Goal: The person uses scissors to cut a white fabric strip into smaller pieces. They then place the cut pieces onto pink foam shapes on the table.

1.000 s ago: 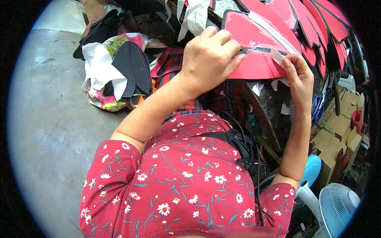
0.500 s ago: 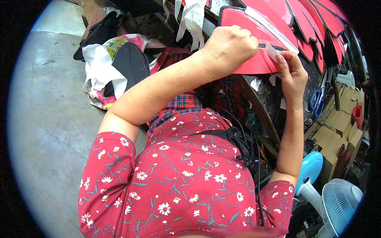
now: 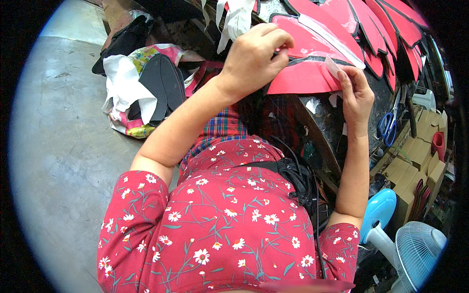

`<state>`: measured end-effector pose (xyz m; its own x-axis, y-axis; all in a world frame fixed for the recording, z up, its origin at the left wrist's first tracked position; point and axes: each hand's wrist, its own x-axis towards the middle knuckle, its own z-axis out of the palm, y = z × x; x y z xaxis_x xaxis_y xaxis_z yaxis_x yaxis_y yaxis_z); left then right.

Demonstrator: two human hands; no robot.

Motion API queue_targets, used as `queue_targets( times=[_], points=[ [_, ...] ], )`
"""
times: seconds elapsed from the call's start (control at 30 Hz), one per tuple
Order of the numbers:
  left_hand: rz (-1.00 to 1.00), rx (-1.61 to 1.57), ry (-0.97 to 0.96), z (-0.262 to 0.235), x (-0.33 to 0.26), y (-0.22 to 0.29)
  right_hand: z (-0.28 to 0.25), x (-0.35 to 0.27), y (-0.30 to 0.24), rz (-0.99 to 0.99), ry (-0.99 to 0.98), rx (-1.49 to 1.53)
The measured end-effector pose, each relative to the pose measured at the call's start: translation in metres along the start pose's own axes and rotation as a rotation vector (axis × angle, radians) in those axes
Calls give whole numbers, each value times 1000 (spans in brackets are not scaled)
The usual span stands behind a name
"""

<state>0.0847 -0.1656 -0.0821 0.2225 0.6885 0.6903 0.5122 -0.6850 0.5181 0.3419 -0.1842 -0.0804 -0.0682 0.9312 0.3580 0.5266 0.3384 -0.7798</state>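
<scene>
A red curved sheet piece (image 3: pixel 312 78) with black edging lies on the dark bench in front of me, a band of white strip (image 3: pixel 332 41) running across it. At its right edge my right hand (image 3: pixel 357 95) pinches a small pale strip end (image 3: pixel 332 67) between thumb and forefinger. My left hand (image 3: pixel 256 58) hovers by the left edge of the red piece, its fingers curled in toward the thumb. What those fingertips hold, if anything, I cannot make out.
More red black-edged pieces (image 3: pixel 386 29) overlap at the far right. Blue-handled scissors (image 3: pixel 387 128) lie on the bench beside cardboard boxes (image 3: pixel 415 149). White strips (image 3: pixel 237 19) hang at the back. Dark shaped pads (image 3: pixel 161 85) rest on a bag at left; a fan (image 3: pixel 419 251) stands lower right.
My left hand has moved left and back from over the red piece, uncovering more of it. My right hand stays nearly in place, still pinching the strip end.
</scene>
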Motion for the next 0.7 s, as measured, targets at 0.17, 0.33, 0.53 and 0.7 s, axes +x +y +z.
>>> queue_targets(
  times=[0.17,0.33,0.53,0.7],
  points=[
    [-249,152,-99,-8,-22,17,-2,3,2,19,-18,60],
    [-289,-132,-122,5,-18,28,-16,16,-12,165,-88,240],
    [-168,-14,-133,16,-10,24,-23,34,-39,186,-344,31],
    [-141,32,-127,16,-12,26,-4,59,-27,113,-405,-65]
  ],
)
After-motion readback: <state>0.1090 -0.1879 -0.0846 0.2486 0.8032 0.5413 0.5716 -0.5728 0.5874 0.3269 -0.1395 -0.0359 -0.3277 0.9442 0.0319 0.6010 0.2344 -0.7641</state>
